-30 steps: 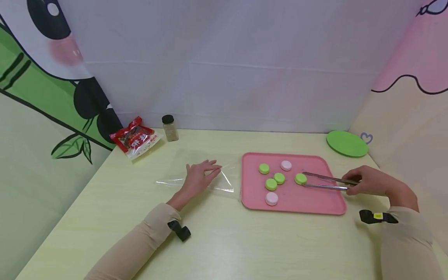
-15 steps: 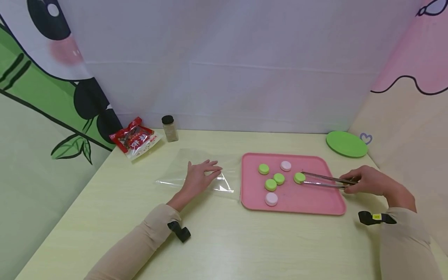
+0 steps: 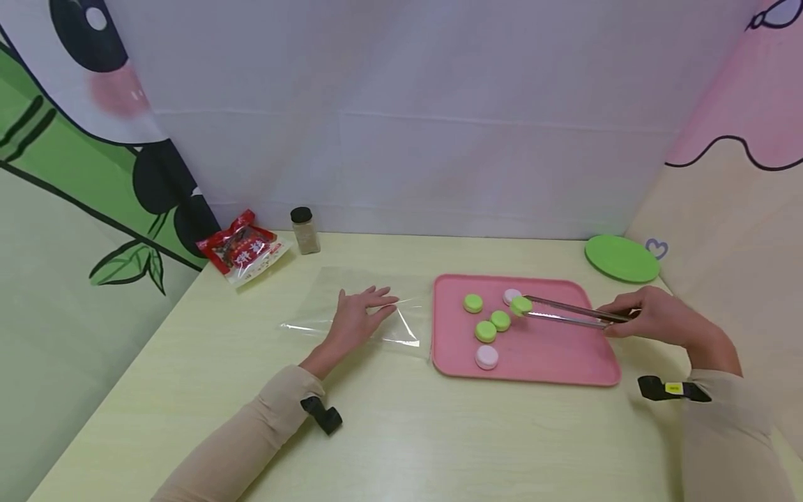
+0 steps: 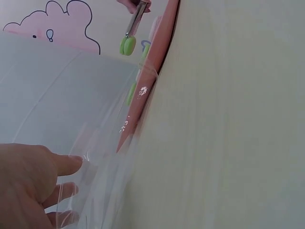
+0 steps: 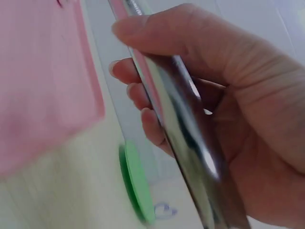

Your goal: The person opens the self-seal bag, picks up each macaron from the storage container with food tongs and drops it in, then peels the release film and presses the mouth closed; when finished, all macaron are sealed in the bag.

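My right hand (image 3: 652,317) grips metal tongs (image 3: 567,308). Their tips pinch a green macaron (image 3: 521,305), which the left wrist view shows raised above the pink tray (image 3: 558,355). Three more green macarons (image 3: 486,331) and two pale pink macarons (image 3: 486,358) lie on the tray; the held one overlaps a pink one in the head view. Left of the tray is a clear plastic bag (image 3: 326,293). My left hand (image 3: 360,317) has its fingers extended and spread at the bag, with fingertips (image 4: 70,190) showing through the film in the left wrist view.
A red and white snack packet (image 3: 243,247) and a small black-capped jar (image 3: 304,230) stand at the table's back left. A round green plate (image 3: 622,258) lies at the back right corner. A printed cloth (image 3: 401,139) hangs behind the table.
My right hand has moved left with the tongs, carrying the green macaron up and left across the tray toward the pale pink one. My left hand and the bag have stayed nearly still.
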Motion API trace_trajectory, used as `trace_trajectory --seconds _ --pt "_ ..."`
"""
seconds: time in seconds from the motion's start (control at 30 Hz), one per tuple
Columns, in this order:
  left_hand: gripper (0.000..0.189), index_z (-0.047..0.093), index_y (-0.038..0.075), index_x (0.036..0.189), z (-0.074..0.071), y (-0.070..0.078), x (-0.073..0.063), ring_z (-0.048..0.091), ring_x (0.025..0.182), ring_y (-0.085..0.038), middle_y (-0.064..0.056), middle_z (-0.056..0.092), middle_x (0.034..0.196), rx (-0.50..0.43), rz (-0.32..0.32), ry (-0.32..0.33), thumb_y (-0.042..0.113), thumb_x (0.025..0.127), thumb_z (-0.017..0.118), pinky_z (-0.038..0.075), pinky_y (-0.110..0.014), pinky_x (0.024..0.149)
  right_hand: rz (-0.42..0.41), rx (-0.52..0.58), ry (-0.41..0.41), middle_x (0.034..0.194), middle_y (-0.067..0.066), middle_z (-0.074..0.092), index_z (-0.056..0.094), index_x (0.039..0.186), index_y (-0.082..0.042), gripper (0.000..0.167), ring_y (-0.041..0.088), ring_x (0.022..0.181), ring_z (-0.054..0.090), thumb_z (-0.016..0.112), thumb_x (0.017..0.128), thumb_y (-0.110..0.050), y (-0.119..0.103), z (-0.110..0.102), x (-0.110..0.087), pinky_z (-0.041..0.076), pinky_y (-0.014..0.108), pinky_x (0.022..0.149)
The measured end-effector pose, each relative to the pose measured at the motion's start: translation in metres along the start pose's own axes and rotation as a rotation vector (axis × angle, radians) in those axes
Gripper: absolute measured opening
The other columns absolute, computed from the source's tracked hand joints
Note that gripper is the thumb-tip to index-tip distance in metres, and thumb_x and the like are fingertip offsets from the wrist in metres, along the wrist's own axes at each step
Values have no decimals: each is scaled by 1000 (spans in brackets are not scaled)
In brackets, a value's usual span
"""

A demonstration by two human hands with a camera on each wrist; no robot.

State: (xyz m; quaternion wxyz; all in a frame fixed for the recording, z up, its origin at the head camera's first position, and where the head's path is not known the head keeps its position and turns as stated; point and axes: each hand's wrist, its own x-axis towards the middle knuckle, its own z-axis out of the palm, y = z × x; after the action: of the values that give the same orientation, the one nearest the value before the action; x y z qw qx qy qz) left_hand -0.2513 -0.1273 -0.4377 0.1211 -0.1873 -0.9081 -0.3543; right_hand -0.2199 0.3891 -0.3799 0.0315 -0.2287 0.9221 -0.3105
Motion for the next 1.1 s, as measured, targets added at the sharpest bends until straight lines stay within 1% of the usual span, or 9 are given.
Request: trace_trajectory --seconds 0.13,0.27,0.4,0.5,0.6,0.73,0.8,0.97,1.1 --pt "22 78 11 112 1 -1 0 54 129 -36 -10 68 126 3 3 0 21 92 73 8 -79 106 -81 30 -18 77 -8 67 79 105 -6 28 9 64 52 86 78 -12 -27 15 21 44 22 56" --pt "23 78 11 112 1 -1 -1 54 129 -36 -10 67 126 -2 9 3 22 92 73 8 -79 107 -124 20 -51 77 -8 65 79 105 -8 28 10 65 53 87 78 -12 -53 34 47 47 23 57" --pt "23 78 11 112 1 1 -1 54 129 -37 -11 67 126 -9 15 10 22 92 74 8 -79 107 -149 -63 -62 75 -8 62 79 107 -5 28 10 65 52 84 80 -10 -77 51 68 47 24 58" --pt "23 78 11 113 0 3 -2 53 129 -37 -11 67 126 -18 6 8 22 93 73 7 -78 108 -168 -131 -63 74 -8 60 78 108 -2 29 10 64 49 83 80 -8 -90 62 79 44 25 58" --pt "25 77 11 115 0 4 -2 53 130 -37 -11 67 127 -12 3 5 23 94 72 7 -78 108 -161 -146 -78 73 -8 58 78 105 -4 26 11 65 48 83 80 -9 -100 71 86 42 25 58" --pt "27 76 10 118 -1 5 -1 51 131 -37 -12 66 128 -11 8 7 23 95 71 7 -78 108 -139 -115 -112 69 -6 54 78 106 -6 25 13 65 46 82 82 -10 -108 82 95 39 26 58" --pt "27 75 9 118 -1 4 -1 51 132 -38 -12 66 128 -14 9 8 23 95 71 6 -77 108 -145 -107 -118 70 -5 54 77 110 -5 28 13 65 46 81 83 -10 -111 86 99 39 26 58" --pt "28 75 10 118 -1 2 -1 50 132 -38 -12 65 130 -24 23 9 24 95 71 6 -76 109 -145 -78 -119 77 -5 60 77 111 -3 26 13 68 51 77 86 -11 -119 96 106 45 28 60" --pt "27 76 10 117 0 1 -1 50 132 -38 -12 65 130 -33 30 2 24 94 71 7 -76 109 -117 -46 -143 80 -2 61 77 108 -6 22 14 68 56 75 87 -12 -126 104 113 50 28 60"
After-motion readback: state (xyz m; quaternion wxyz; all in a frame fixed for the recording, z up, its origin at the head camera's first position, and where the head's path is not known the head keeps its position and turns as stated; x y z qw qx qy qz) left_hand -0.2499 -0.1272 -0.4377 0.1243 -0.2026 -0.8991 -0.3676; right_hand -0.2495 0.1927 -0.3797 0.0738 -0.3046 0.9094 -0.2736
